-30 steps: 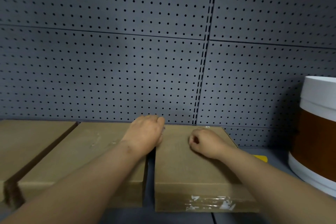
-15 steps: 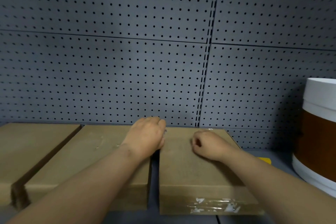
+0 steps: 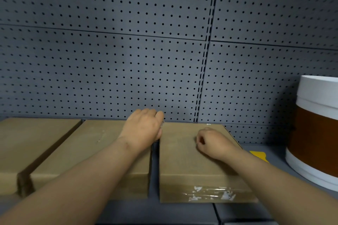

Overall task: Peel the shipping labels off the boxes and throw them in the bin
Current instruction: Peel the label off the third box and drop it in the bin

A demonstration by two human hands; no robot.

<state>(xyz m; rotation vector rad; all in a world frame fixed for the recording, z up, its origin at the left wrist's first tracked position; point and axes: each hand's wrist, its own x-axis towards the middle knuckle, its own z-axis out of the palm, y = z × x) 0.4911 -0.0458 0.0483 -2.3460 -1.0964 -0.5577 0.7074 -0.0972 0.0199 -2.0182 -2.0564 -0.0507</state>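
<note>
Both forearms bare, no sleeves; left hand (image 3: 144, 128), right hand (image 3: 213, 142) ungloved.

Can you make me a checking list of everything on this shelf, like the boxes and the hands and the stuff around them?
Surface: dark grey shelf.
Job's things: three brown boxes side by side: left box, middle box, right box with tape and white label scraps on its front. No bin seen.
Clutter: white and brown tub; yellow piece.
Hands: left hand at the gap between boxes; right hand curled on right box.
Cables: nothing seen.
Surroundings: grey pegboard.

Tan boxes (image 3: 192, 159), dotted grey pegboard (image 3: 109, 71), white-and-brown tub (image 3: 318, 129)
</note>
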